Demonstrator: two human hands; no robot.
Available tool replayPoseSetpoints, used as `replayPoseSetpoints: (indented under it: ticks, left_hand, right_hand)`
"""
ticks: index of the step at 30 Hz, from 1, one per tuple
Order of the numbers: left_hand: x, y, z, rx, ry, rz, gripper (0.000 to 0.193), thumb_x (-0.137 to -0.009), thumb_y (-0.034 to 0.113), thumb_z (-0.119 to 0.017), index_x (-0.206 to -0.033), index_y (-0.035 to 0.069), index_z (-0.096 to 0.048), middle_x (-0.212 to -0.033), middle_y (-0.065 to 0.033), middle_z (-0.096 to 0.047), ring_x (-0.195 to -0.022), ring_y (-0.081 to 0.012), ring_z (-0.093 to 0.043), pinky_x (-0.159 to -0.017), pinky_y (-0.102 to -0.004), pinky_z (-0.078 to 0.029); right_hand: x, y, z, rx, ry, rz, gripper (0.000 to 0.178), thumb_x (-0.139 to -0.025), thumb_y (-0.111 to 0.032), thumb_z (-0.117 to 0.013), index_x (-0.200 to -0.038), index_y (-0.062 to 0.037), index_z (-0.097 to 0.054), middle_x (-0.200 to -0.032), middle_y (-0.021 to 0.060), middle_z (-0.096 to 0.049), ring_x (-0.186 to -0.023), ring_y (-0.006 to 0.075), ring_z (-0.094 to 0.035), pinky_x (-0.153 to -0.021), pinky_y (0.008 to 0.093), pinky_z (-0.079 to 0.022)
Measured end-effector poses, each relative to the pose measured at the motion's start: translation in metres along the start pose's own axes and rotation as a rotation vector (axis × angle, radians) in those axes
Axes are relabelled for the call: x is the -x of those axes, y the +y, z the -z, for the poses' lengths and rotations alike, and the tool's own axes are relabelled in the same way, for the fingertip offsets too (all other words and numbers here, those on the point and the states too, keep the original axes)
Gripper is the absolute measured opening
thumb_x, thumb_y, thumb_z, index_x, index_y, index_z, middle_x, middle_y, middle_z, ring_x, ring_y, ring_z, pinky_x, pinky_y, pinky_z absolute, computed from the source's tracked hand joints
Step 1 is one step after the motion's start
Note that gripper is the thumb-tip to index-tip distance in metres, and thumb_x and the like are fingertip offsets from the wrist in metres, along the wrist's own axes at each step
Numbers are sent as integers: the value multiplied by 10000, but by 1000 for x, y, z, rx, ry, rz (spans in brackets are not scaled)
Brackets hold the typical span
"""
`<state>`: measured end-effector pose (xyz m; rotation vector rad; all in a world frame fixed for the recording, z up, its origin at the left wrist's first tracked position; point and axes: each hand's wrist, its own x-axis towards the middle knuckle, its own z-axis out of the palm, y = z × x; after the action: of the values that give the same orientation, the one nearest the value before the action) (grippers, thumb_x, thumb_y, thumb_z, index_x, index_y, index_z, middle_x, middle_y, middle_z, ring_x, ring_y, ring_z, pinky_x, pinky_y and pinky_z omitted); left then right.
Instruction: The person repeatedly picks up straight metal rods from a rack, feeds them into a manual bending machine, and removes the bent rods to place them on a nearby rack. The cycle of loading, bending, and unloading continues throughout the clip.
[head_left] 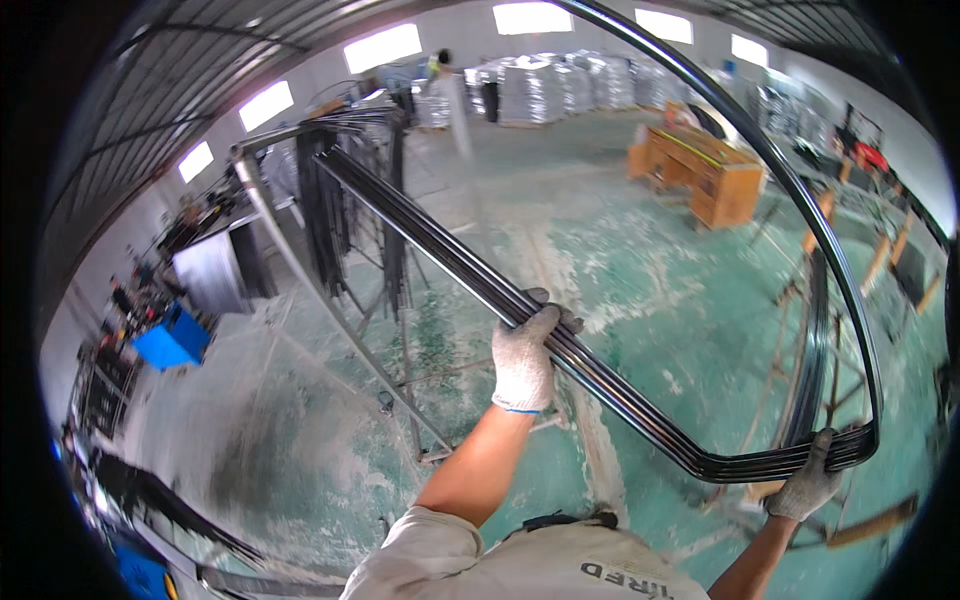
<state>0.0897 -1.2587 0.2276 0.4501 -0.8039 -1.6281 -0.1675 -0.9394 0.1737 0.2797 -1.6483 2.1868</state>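
A bundle of several bent black metal tubes (640,405) runs slantwise across the view, from the upper left down to a bend at the lower right. From there a long arm of it curves up overhead along the right side. My left hand (527,355), in a whitish knit glove, is closed around the straight stretch near the middle. In a greyish glove, my right hand (808,487) grips the short bent section at the lower right. Some fingers of both hands are hidden behind the tubes.
At left a metal rack (300,260) carries many dark hanging tubes (325,205), close to the bundle's far end. More curved tubes (812,350) rest on a stand at right. A wooden desk (725,190), wrapped pallets (530,90) and a blue box (172,337) stand farther off.
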Motion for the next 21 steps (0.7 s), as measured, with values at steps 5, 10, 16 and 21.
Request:
replayPoseSetpoints:
  ticks: [5,10,16,21]
  left_hand:
    - [-65,60,39,4,61,-70,198,-996,-33,-612,-1191,-4,-587,-906,-167,-706,-842,-344,-738,-839,-515,-646]
    - [-149,86,79,48,200,-128,136,-1030,-30,-584,-1160,11,-584,-900,-175,-701,-828,-360,-732,-852,-533,-639]
    - [-243,145,147,253,169,-83,45,-1033,-11,-557,-1050,-14,-599,-896,-164,-670,-859,-344,-713,-920,-502,-616]
    - [-302,187,235,276,100,-74,184,-1099,161,-588,-1162,3,-658,-1054,-141,-715,-978,-327,-700,-1010,-540,-574]
  right_hand:
    - [-41,12,-130,28,-295,-86,247,-1075,-218,-769,-1130,13,-703,-886,41,-707,-767,133,-655,-704,312,-542]
    - [-38,-39,-271,48,-432,91,251,-1077,-231,-755,-1123,11,-703,-883,24,-693,-762,121,-643,-705,301,-526]
    - [10,-136,-438,395,-485,640,409,-1080,-369,-704,-1136,35,-726,-896,136,-731,-819,254,-701,-805,438,-544]
    - [98,-235,-603,614,-460,1224,335,-1094,-302,-630,-1217,-17,-756,-1100,219,-746,-1004,369,-727,-926,483,-562]
